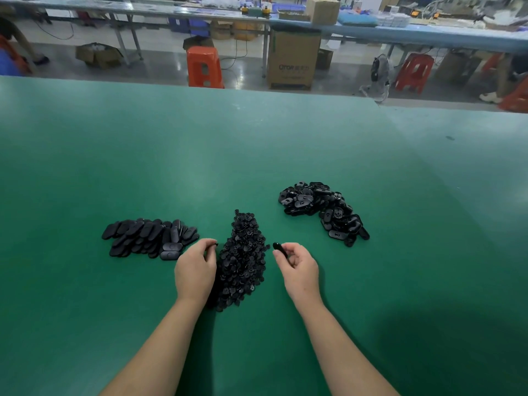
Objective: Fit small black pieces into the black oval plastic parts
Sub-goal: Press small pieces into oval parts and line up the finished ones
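A heap of small black pieces (243,258) lies on the green table (257,155) between my hands. My left hand (195,271) pinches one small black piece (215,245) at its fingertips, just left of the heap. My right hand (298,270) grips a black oval part (279,248) by one end, just right of the heap. A loose pile of black oval parts (323,211) lies to the upper right. Another pile of oval parts (150,238), laid flat and overlapping, lies to the left.
The green table stretches far ahead and to both sides. Beyond its far edge stand orange stools (204,67), a tall cardboard box (293,60), a floor fan (378,77) and long workbenches (400,31) with boxes.
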`<state>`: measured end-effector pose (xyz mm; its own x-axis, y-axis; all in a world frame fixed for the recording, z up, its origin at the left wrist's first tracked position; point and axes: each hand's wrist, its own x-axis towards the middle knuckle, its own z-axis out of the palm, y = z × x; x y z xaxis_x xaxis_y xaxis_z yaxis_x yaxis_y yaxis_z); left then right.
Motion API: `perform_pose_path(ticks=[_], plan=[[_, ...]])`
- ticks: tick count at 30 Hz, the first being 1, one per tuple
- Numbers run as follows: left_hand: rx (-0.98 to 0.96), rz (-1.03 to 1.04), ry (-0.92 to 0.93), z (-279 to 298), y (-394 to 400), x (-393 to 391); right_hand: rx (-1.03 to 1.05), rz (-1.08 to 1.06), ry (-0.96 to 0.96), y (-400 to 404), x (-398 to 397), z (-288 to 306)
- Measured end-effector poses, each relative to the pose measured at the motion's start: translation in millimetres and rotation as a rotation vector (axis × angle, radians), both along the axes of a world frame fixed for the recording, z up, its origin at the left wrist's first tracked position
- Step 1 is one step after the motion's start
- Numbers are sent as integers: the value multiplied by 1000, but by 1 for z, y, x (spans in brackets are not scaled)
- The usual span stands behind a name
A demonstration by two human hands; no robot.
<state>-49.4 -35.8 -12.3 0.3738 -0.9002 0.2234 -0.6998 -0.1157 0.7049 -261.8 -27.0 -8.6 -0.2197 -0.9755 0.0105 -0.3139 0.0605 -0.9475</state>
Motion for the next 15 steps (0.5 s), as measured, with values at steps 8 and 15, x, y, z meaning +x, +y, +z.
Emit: perform_pose_path(ticks=[8, 15], plan=[[-124, -94, -79, 8, 8, -6, 25, 25, -137, -2, 2, 1], [-161, -240, -60, 31, 13, -48, 30, 18, -190, -2, 2, 1]])
